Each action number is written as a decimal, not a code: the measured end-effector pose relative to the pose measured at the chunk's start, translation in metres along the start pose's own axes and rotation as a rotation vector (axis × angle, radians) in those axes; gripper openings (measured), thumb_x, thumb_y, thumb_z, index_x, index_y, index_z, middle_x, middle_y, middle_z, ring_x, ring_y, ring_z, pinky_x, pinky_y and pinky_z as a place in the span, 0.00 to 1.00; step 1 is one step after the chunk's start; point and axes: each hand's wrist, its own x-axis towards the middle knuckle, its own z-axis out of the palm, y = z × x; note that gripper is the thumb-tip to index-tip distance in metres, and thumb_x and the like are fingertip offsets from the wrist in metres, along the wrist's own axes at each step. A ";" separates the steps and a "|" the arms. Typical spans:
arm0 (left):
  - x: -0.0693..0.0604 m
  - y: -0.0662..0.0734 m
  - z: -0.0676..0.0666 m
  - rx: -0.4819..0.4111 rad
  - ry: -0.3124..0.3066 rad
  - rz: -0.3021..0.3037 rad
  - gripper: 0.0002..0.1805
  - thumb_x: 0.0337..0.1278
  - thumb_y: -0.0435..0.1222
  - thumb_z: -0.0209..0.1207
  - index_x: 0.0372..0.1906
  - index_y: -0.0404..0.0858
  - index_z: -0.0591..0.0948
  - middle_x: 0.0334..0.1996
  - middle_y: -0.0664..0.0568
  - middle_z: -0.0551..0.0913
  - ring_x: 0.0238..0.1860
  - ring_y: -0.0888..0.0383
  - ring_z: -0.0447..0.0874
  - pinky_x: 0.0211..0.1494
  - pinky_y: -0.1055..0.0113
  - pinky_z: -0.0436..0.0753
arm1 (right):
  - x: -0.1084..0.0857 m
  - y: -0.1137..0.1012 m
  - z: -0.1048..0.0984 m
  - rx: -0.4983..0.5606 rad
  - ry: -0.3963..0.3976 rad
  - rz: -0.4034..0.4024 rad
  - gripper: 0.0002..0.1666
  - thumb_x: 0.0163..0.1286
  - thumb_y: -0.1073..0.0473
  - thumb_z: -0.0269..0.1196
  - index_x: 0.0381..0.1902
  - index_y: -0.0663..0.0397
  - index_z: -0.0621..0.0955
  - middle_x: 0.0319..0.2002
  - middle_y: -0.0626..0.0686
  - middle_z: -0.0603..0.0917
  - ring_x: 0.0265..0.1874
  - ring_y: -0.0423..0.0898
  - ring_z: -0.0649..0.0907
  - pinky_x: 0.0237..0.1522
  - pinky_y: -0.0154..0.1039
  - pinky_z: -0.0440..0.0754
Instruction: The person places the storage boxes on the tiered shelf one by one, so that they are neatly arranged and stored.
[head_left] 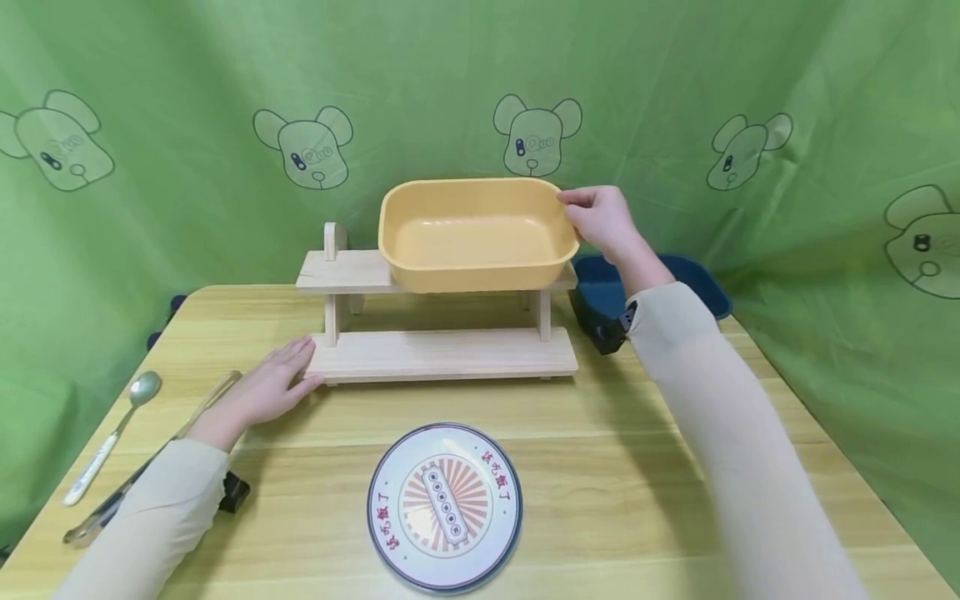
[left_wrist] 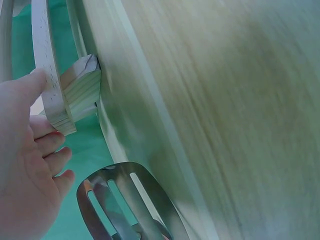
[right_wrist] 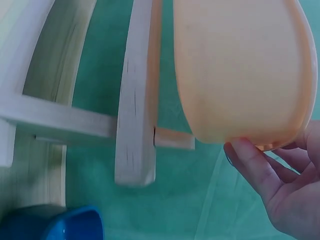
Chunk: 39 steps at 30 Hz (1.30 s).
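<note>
A yellow basin (head_left: 480,277) is at the upper board of a two-tier wooden shelf (head_left: 442,354). My right hand (head_left: 603,218) pinches the basin's right rim; in the right wrist view the thumb and fingers (right_wrist: 255,165) grip the end of the basin (right_wrist: 240,65), beside the shelf board (right_wrist: 135,100). At the lower board's left end rests my left hand (head_left: 273,385). The left wrist view shows that hand (left_wrist: 30,150) holding the board's end (left_wrist: 52,90), thumb on one side and fingers on the other.
A round plate (head_left: 444,508) with red print lies at the front middle. On the left are a spoon (head_left: 112,437) and a slotted metal spatula (head_left: 176,437), also in the left wrist view (left_wrist: 125,200). A blue basin (head_left: 693,283) stands behind my right forearm. Green curtain hangs behind.
</note>
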 end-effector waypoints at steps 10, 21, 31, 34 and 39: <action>0.001 -0.003 0.002 0.017 0.001 0.004 0.37 0.66 0.48 0.48 0.65 0.22 0.56 0.67 0.32 0.52 0.66 0.37 0.49 0.67 0.46 0.50 | 0.015 -0.005 0.022 0.010 0.006 0.069 0.23 0.67 0.67 0.48 0.59 0.57 0.74 0.53 0.58 0.77 0.24 0.40 0.77 0.21 0.28 0.76; 0.000 -0.001 0.000 0.012 -0.002 0.002 0.36 0.66 0.46 0.49 0.65 0.21 0.56 0.67 0.31 0.52 0.66 0.36 0.49 0.67 0.46 0.50 | 0.027 -0.004 0.035 0.024 0.020 0.098 0.23 0.66 0.68 0.49 0.59 0.58 0.75 0.55 0.58 0.76 0.37 0.49 0.79 0.25 0.27 0.77; 0.000 -0.001 0.000 0.012 -0.009 -0.003 0.36 0.66 0.47 0.48 0.65 0.22 0.56 0.67 0.31 0.51 0.67 0.37 0.48 0.67 0.46 0.50 | 0.032 -0.001 0.037 0.046 0.020 0.118 0.22 0.66 0.68 0.50 0.58 0.60 0.75 0.55 0.59 0.75 0.37 0.48 0.79 0.26 0.27 0.77; 0.000 -0.001 -0.001 0.011 -0.012 -0.006 0.37 0.66 0.47 0.48 0.65 0.22 0.56 0.67 0.31 0.51 0.67 0.37 0.48 0.67 0.46 0.50 | 0.033 0.000 0.036 0.045 0.017 0.124 0.22 0.67 0.67 0.50 0.58 0.60 0.75 0.55 0.58 0.76 0.34 0.47 0.79 0.23 0.26 0.77; 0.000 0.000 -0.002 0.014 -0.014 -0.010 0.37 0.66 0.48 0.47 0.66 0.22 0.56 0.67 0.32 0.51 0.67 0.37 0.48 0.68 0.46 0.49 | 0.035 -0.001 0.035 0.042 0.011 0.134 0.22 0.67 0.66 0.50 0.58 0.58 0.75 0.56 0.58 0.75 0.38 0.49 0.80 0.24 0.26 0.77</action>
